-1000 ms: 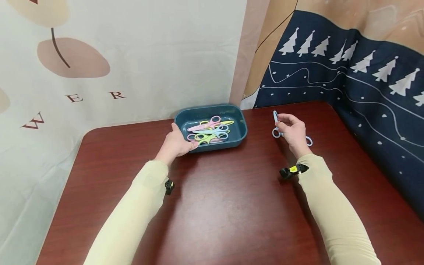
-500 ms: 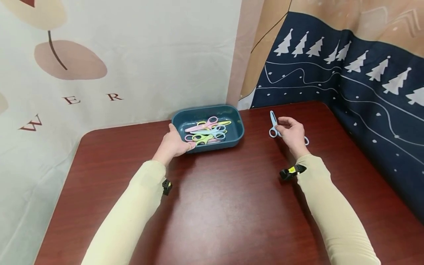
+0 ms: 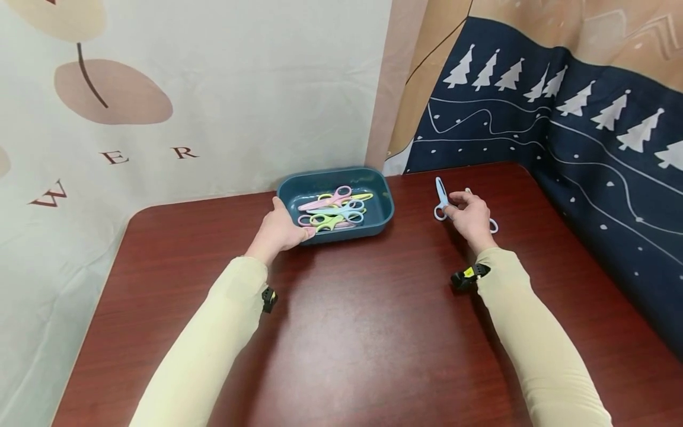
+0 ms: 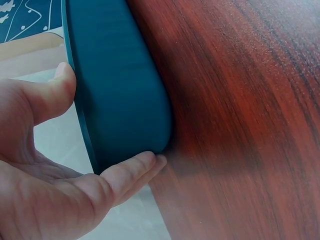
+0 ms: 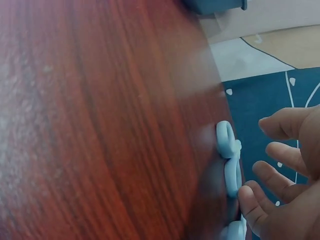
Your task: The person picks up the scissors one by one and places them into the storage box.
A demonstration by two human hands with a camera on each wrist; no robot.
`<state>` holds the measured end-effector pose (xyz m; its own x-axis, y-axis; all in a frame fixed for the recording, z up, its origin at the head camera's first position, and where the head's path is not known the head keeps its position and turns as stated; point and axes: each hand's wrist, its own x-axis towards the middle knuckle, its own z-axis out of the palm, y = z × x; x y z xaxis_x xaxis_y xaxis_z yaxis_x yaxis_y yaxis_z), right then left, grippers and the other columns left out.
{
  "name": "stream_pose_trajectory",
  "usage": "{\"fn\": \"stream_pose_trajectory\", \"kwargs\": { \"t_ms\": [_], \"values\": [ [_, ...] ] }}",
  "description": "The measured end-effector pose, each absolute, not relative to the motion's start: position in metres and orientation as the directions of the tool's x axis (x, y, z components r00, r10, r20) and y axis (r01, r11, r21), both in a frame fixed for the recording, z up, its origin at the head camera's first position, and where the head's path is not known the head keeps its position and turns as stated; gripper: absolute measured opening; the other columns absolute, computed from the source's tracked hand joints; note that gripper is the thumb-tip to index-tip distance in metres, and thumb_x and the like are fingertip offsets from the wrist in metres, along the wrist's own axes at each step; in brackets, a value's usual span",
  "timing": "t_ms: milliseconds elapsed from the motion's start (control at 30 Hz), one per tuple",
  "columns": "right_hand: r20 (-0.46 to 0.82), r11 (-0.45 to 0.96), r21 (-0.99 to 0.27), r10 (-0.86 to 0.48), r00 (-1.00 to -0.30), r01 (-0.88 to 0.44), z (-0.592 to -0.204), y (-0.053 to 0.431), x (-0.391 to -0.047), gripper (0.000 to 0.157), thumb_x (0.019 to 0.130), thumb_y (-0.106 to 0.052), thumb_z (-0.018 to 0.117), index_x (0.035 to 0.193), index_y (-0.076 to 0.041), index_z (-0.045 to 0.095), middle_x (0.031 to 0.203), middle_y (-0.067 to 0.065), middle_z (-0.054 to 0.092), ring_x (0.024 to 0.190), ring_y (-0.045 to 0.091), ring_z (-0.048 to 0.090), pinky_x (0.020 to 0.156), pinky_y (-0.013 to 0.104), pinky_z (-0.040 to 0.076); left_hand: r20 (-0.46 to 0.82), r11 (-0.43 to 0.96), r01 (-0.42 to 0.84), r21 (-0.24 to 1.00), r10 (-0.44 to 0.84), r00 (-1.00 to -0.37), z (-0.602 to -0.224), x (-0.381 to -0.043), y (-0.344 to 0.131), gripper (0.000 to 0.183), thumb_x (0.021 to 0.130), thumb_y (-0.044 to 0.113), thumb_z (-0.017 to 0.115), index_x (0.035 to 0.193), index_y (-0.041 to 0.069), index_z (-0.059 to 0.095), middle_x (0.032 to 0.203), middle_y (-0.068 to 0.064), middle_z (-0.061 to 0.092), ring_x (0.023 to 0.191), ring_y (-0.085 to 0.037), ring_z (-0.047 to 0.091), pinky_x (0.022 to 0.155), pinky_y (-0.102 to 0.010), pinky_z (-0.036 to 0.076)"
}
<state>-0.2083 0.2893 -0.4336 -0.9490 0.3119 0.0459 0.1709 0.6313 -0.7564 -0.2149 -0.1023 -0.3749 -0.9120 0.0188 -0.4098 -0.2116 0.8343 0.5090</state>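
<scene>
At the table's back edge stands a dark teal plastic tub (image 3: 380, 219) with several pairs of scissors in it: a pink pair (image 3: 333, 199), a light blue pair (image 3: 341, 211), a lime green pair (image 3: 326, 222) and others underneath. My left hand (image 3: 280, 230) spans the tub's near left corner, thumb at the front rim and straight fingers (image 4: 125, 172) along the end. My right hand (image 3: 469, 219) is over light blue scissors (image 3: 441, 193) on the table, fingers spread and relaxed, one fingertip right at a finger ring (image 5: 233, 177). Another blue ring (image 3: 493, 225) shows beyond that hand; the rest is hidden.
A reddish-brown wooden table (image 3: 352, 332) stretches in front of me. A pale fabric backdrop (image 3: 240, 89) hangs behind it, and a navy cloth with white trees (image 3: 512, 124) borders the right side. Both wrists wear a small black camera (image 3: 463, 279).
My right hand's fingers have shifted slightly over the blue scissors, and a second blade tip now shows beyond them. The left hand stays at the tub's corner. The head view has shifted a little.
</scene>
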Motion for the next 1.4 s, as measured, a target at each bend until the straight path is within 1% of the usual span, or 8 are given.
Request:
{"fn": "stream_pose_trajectory", "kwargs": {
  "t_ms": [100, 167, 533, 667, 833, 1167, 1300, 1400],
  "values": [
    [0.065, 0.659, -0.736, 0.297, -0.953, 0.155, -0.4356, 0.29, -0.2095, 0.04, 0.097, -0.01, 0.067, 0.134, 0.004, 0.063, 0.132, 0.026, 0.063, 0.116, 0.04, 0.057, 0.092, 0.045, 0.045, -0.409, 0.834, -0.211, 0.51, 0.02, -0.912, -0.3738, -0.2147, -0.1023, 0.121, 0.094, 0.039, 0.073, 0.159, -0.005, -0.019, 0.163, -0.035, 0.021, 0.148, -0.046, 0.031, 0.12, -0.056, 0.031],
    [0.071, 0.676, -0.721, 0.288, -0.955, 0.15, -0.4373, 0.2905, -0.2099, 0.04, 0.096, -0.01, 0.068, 0.133, 0.005, 0.064, 0.13, 0.027, 0.063, 0.117, 0.041, 0.057, 0.095, 0.048, 0.045, -0.413, 0.833, -0.213, 0.51, 0.019, -0.911, -0.3735, -0.2142, -0.1024, 0.121, 0.094, 0.039, 0.073, 0.159, -0.005, -0.019, 0.163, -0.035, 0.022, 0.148, -0.045, 0.032, 0.12, -0.055, 0.031],
    [0.049, 0.738, -0.661, 0.22, -0.974, 0.134, -0.4427, 0.2922, -0.2123, 0.044, 0.096, -0.015, 0.072, 0.134, 0.005, 0.063, 0.129, 0.028, 0.065, 0.114, 0.043, 0.056, 0.099, 0.055, 0.045, -0.414, 0.822, -0.224, 0.524, 0.016, -0.91, -0.374, -0.2127, -0.1022, 0.121, 0.094, 0.04, 0.073, 0.16, -0.004, -0.018, 0.164, -0.034, 0.019, 0.149, -0.046, 0.029, 0.121, -0.056, 0.03],
    [0.04, 0.77, -0.625, 0.196, -0.98, 0.128, -0.4427, 0.2914, -0.2125, 0.048, 0.095, -0.017, 0.073, 0.136, 0.006, 0.061, 0.131, 0.029, 0.064, 0.117, 0.046, 0.052, 0.102, 0.058, 0.04, -0.415, 0.818, -0.221, 0.531, 0.023, -0.91, -0.3757, -0.2132, -0.1028, 0.122, 0.093, 0.038, 0.074, 0.159, -0.004, -0.019, 0.164, -0.034, 0.02, 0.149, -0.046, 0.03, 0.12, -0.056, 0.031],
    [0.029, 0.788, -0.6, 0.191, -0.981, 0.135, -0.443, 0.29, -0.2125, 0.051, 0.096, -0.019, 0.073, 0.138, 0.006, 0.059, 0.134, 0.03, 0.062, 0.122, 0.049, 0.046, 0.104, 0.059, 0.036, -0.414, 0.82, -0.218, 0.529, 0.025, -0.91, -0.3769, -0.214, -0.1026, 0.122, 0.093, 0.039, 0.074, 0.159, -0.004, -0.02, 0.164, -0.034, 0.02, 0.148, -0.046, 0.031, 0.12, -0.055, 0.031],
    [0.008, 0.791, -0.595, 0.18, -0.984, 0.14, -0.44, 0.2881, -0.2137, 0.053, 0.095, -0.015, 0.074, 0.141, 0.005, 0.057, 0.138, 0.031, 0.056, 0.122, 0.048, 0.042, 0.101, 0.058, 0.038, -0.417, 0.816, -0.225, 0.532, 0.021, -0.909, -0.3766, -0.2139, -0.1043, 0.122, 0.093, 0.039, 0.074, 0.16, -0.002, -0.02, 0.164, -0.033, 0.021, 0.147, -0.045, 0.032, 0.119, -0.056, 0.033],
    [0.019, 0.786, -0.602, 0.187, -0.982, 0.138, -0.4402, 0.2865, -0.2136, 0.053, 0.094, -0.012, 0.075, 0.141, 0.003, 0.057, 0.139, 0.031, 0.05, 0.119, 0.047, 0.044, 0.096, 0.057, 0.042, -0.418, 0.818, -0.224, 0.53, 0.021, -0.908, -0.3743, -0.2136, -0.1033, 0.122, 0.094, 0.038, 0.074, 0.159, -0.003, -0.02, 0.164, -0.033, 0.021, 0.147, -0.045, 0.032, 0.12, -0.055, 0.032],
    [0.037, 0.781, -0.612, 0.183, -0.982, 0.122, -0.4399, 0.2844, -0.2141, 0.054, 0.092, -0.009, 0.075, 0.141, 0.003, 0.057, 0.138, 0.031, 0.047, 0.115, 0.046, 0.051, 0.093, 0.054, 0.045, -0.416, 0.819, -0.221, 0.53, 0.024, -0.909, -0.3738, -0.2137, -0.1032, 0.121, 0.094, 0.038, 0.073, 0.159, -0.003, -0.02, 0.164, -0.033, 0.021, 0.147, -0.044, 0.033, 0.12, -0.054, 0.032]
  ]
}}
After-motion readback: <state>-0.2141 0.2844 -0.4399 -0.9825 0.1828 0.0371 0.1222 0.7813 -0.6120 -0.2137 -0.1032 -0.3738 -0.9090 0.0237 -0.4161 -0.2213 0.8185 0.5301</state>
